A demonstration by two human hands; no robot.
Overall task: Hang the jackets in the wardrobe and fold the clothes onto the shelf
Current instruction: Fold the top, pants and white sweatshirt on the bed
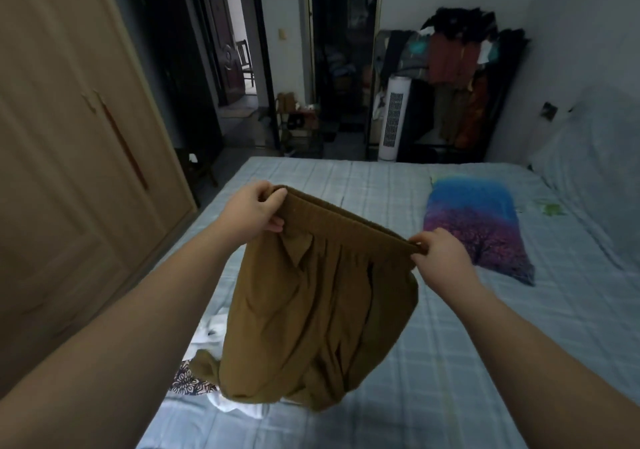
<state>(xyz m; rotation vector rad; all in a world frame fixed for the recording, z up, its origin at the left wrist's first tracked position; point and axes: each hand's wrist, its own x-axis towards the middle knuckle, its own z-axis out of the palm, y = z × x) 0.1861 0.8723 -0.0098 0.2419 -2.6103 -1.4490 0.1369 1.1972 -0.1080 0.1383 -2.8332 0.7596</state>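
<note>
A mustard-brown garment with an elastic waistband hangs in the air over the bed. My left hand grips the left end of its waistband. My right hand pinches the right end. The band is stretched between them and the cloth droops down, its lower folds touching the bed. Under it lie a white garment and a dark patterned cloth near the bed's left edge. The wooden wardrobe stands at the left with its doors closed.
A folded blue and purple printed cloth lies on the bed to the right. A pillow sits at the far right. Beyond the bed stand a white tower fan, a rack of hanging clothes and an open doorway.
</note>
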